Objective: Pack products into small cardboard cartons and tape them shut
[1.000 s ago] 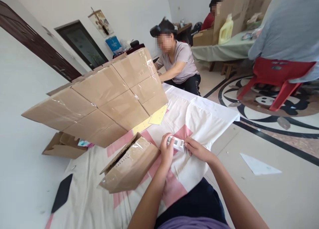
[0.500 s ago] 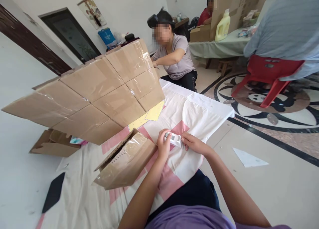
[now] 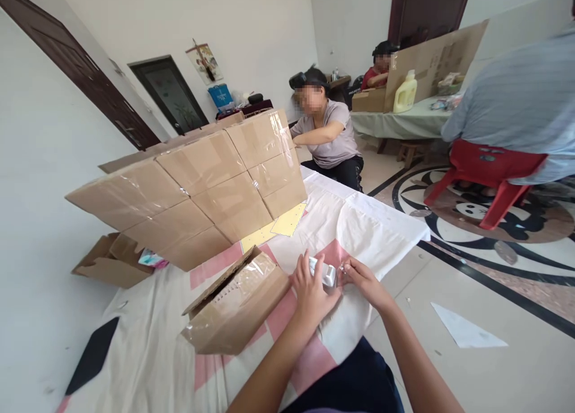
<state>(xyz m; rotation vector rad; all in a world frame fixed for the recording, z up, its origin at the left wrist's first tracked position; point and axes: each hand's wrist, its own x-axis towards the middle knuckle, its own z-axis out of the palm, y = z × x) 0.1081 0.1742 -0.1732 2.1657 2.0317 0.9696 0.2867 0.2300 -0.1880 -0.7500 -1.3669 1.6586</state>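
Note:
My left hand point(image 3: 312, 293) grips a small white box-shaped item point(image 3: 330, 275) from its left side, fingers over the top and thumb along the near edge. The item lies low over the cloth-covered table point(image 3: 354, 221); I cannot tell its exact kind. At its right end, my right hand point(image 3: 362, 279) is pinched around something small and shiny, too small to name. Just left of my left hand stands a brown cardboard box point(image 3: 242, 308) with its top flap partly raised.
A tall cardboard partition point(image 3: 211, 191) stands across the table, with yellow sheets point(image 3: 290, 220) at its foot. Behind it a person point(image 3: 330, 131) crouches. On the left are an open carton point(image 3: 112, 260) and a dark flat panel point(image 3: 94, 356). A red chair point(image 3: 498, 161) stands right.
My left hand has shifted its hold, its fingers now spread over the white item, which is turned. My right hand now pinches something small at its end. The camera view has tilted upward.

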